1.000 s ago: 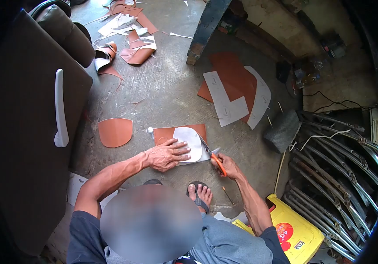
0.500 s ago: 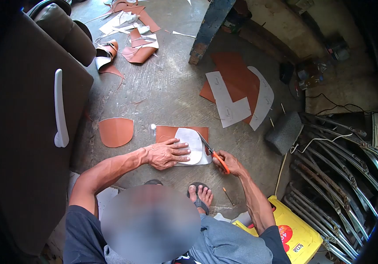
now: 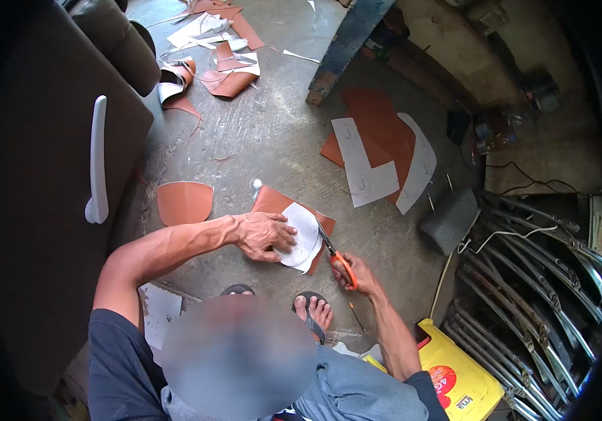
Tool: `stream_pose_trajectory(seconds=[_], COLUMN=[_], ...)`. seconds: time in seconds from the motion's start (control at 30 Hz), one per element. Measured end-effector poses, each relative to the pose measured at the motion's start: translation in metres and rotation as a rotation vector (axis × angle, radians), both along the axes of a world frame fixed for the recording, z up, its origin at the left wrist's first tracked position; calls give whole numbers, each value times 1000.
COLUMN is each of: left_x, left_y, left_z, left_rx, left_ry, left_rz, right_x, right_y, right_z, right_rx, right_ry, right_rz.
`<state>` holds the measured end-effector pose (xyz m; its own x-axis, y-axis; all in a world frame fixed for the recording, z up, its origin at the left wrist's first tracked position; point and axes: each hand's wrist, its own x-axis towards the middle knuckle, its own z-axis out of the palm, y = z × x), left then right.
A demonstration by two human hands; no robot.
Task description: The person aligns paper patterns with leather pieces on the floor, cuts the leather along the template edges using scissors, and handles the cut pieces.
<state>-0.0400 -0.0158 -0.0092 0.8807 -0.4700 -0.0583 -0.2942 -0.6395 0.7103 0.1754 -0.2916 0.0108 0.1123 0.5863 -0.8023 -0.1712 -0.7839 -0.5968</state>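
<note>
My left hand (image 3: 266,235) presses on a white template (image 3: 306,242), palm down with fingers apart and slightly bent. Under the template lies a piece of reddish-brown sheet material (image 3: 273,201), now turned at a slant. My right hand (image 3: 357,274) is closed around the orange handles of a pair of scissors (image 3: 329,243). The dark blades reach the template's right edge, over the brown sheet; whether they are parted is hard to see. Left of my left forearm, a cut brown piece (image 3: 185,202) with a rounded outline lies on the floor.
Brown sheets with white templates (image 3: 364,175) lie ahead on the right. Offcuts (image 3: 231,77) are heaped at the far left. Metal frames (image 3: 525,302) and a yellow printed thing (image 3: 462,372) stand on the right. A dark brown upholstered piece (image 3: 48,210) borders the left.
The brown sheet and template have turned clockwise beneath my left hand, whose fingers are more bent. My right hand has moved slightly down and left with the scissors.
</note>
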Motion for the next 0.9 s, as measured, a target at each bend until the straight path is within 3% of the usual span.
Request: stream_pose_trajectory(seconds=[0.07,0.13,0.17,0.27,0.4,0.53,0.7,0.77,0.9], left_x=[12,23,26,41,50,54,56,58,58], left_y=[-20,-53,-78,-121,-137,-133,-132,-138,-146], left_z=[13,20,-12,-9,-19,-24,-25,-26,-31], left_rx=[-36,33,63,107,140,51,15,141,158], left_ry=[-29,160,-157,-194,-287,-249,-251,-282,-397], left_rz=[125,608,816,1160,1268,1227,1202,1142,1078], right_x=[-11,-20,-26,-43,-58,-70,-71,-75,-97], right_y=[-4,-9,-13,-18,-21,-19,-29,-27,-31], right_z=[1,2,2,8,15,24,15,20,18], right_rx=[13,18,31,53,128,105,90,135,132], right_ry=[50,16,63,140,135,146,393,485,251], right_rz=[-100,-84,-146,-244,-293,-453,-649,-673,-711])
